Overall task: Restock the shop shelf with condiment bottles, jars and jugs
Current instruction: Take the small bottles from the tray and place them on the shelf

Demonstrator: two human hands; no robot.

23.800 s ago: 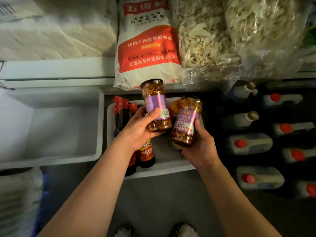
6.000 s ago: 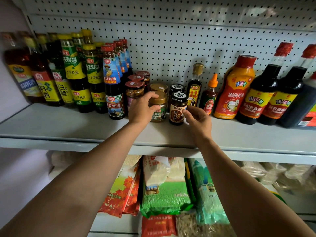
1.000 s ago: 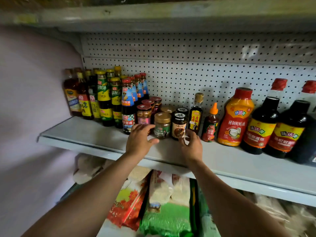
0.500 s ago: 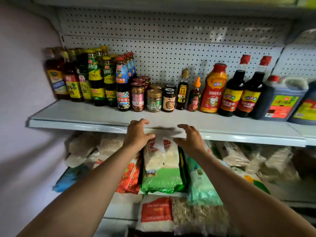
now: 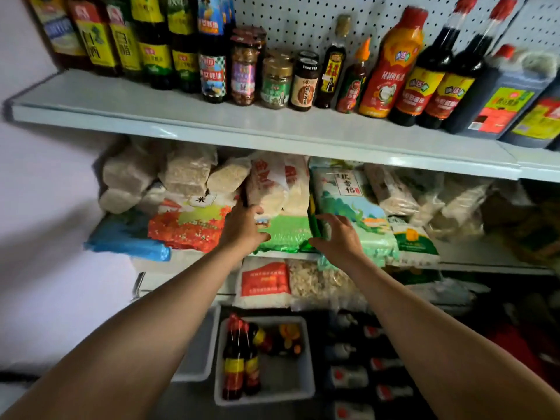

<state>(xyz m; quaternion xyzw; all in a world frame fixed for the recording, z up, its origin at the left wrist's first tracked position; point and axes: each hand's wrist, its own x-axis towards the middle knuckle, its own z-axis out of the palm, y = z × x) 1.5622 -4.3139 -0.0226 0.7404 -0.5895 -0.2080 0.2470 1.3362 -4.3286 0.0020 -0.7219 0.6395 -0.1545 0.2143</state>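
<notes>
Dropped well below the condiment shelf [image 5: 272,128] since half a second ago: both hands then level with its front lip, now down in front of the grain bags on the tier beneath, view tilted floorward. Left hand [image 5: 242,228] empty, fingers loosely spread, hanging in front of the green rice bag [image 5: 285,231]; contact not certain. Right hand [image 5: 339,237] likewise empty, fingers splayed and slightly bent, in front of the pale green bag [image 5: 354,213]. Nothing gripped by either. Purple-label jar [image 5: 244,72] set on the shelf between the blue-label bottle [image 5: 213,71] and the green-label jar [image 5: 275,83], upright; brown-label jar [image 5: 305,83] next along. Remaining stock now in sight: white bin [image 5: 307,368] on the floor, straight down from both hands and well apart from them, holding red-capped dark bottles [image 5: 239,356] upright at its left side and something orange and dark, blurred, toward the back. Long axis of those bottles roughly vertical, caps toward the camera, so likely a reach from above onto the necks. Left hand more directly over the bottles; right hand nearer the row of white jugs [image 5: 351,374] lying in the dark to the right of the bin. Judged step: return trip to the bin for the next load. Empty bin edge [image 5: 200,353] just left of the stocked one.
</notes>
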